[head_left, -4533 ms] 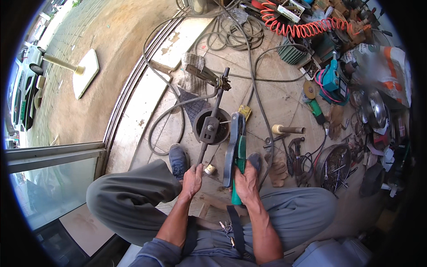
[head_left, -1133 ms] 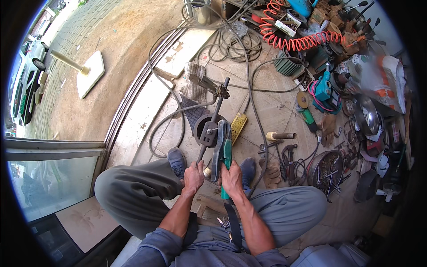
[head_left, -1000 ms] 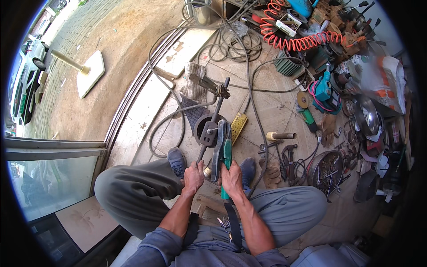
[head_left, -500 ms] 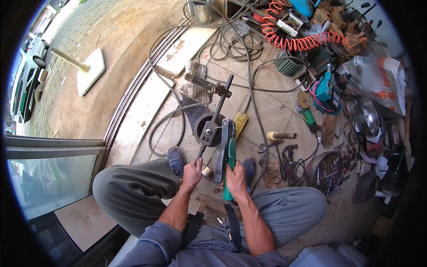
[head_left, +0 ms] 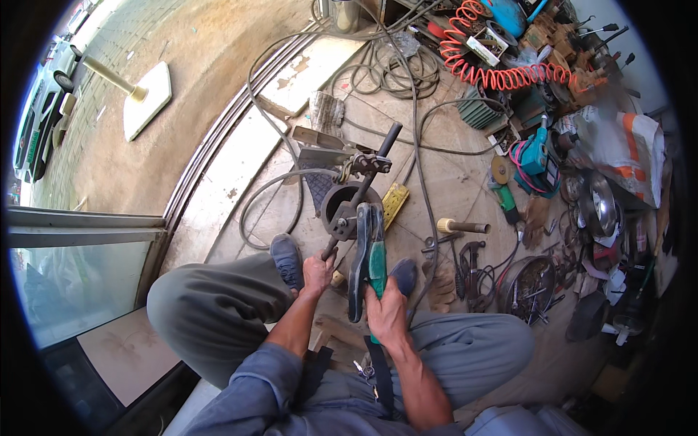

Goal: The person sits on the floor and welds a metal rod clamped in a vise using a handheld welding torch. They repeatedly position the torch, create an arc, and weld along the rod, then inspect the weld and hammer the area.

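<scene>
I sit with knees apart over a concrete floor. My left hand (head_left: 318, 272) grips the lower end of a long dark metal rod assembly (head_left: 361, 190) that carries a round fitting and rises away from me over a dark round drum (head_left: 336, 200). My right hand (head_left: 387, 314) is closed on the green handles of a large plier-like tool (head_left: 368, 256), whose jaws sit against the rod's fitting. A yellow flat tool (head_left: 393, 203) lies just beyond.
Grey cables (head_left: 273, 196) loop across the floor ahead. An orange coiled hose (head_left: 494, 73), a teal power tool (head_left: 536, 156), a green grinder (head_left: 505, 203), a wooden-handled hammer (head_left: 459, 226) and several hand tools crowd the right. A sliding-door track (head_left: 211, 149) runs along the left.
The pliers have shifted slightly right along the rod assembly since a second ago. 4.5 s ago the tool stood more upright, further right. Both hands keep their grips.
</scene>
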Tool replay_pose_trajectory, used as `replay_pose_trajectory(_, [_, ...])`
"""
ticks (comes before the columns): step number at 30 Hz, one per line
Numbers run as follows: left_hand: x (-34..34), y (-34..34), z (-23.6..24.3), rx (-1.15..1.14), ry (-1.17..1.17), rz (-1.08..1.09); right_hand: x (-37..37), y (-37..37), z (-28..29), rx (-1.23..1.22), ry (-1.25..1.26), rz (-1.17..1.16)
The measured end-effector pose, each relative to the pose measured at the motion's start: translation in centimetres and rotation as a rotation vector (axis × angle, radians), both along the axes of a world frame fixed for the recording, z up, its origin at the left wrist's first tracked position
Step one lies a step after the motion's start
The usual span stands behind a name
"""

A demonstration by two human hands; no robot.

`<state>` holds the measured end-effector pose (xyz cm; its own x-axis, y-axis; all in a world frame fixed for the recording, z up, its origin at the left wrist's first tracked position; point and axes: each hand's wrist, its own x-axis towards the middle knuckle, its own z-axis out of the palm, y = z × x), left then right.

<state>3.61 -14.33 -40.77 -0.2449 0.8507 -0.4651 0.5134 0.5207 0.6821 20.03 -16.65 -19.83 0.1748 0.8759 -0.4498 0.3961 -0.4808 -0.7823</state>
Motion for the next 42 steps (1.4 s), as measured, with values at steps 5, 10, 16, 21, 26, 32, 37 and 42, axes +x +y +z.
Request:
replay_pose_trajectory(5, [0.5, 0.6, -3.1, 0.127, 0.16, -0.056, -0.9, -0.6, 1.9, 0.027, -0.073, 0.039])
replay_pose_trajectory(10, [2.0, 1.1, -3.4, 0.161, 0.036, 0.074, -1.3, -1.4, 1.9, 0.038, -0.128, 0.086])
replay_pose_trajectory(16, [2.0, 1.0, -4.5, 0.244, -0.105, 0.134, -2.1, -2.4, 2.1, 0.069, -0.129, 0.11])
replay_pose_trajectory(21, [2.9, 1.6, -1.6, 0.168, -0.189, 0.2, -2.5, -2.4, 0.8, 0.056, -0.15, 0.064])
replay_pose_trajectory(26, [2.4, 0.5, -3.0, 0.214, 0.067, 0.093, -3.1, -2.9, 0.2, 0.109, -0.149, 0.078])
replay_pose_trajectory(32, [2.3, 0.4, -2.6, 0.149, 0.096, 0.094, -2.8, -2.7, 0.7, 0.157, -0.208, -0.012])
replay_pose_trajectory(37, [2.3, 0.5, -2.3, 0.12, 0.162, 0.042, -1.1, 2.6, 3.7, 0.575, -0.224, -0.124])
replay_pose_trajectory(42, [2.0, 0.8, -2.4, 0.137, 0.154, 0.033, 0.6, 13.9, 5.3, 0.662, 0.18, -0.202])
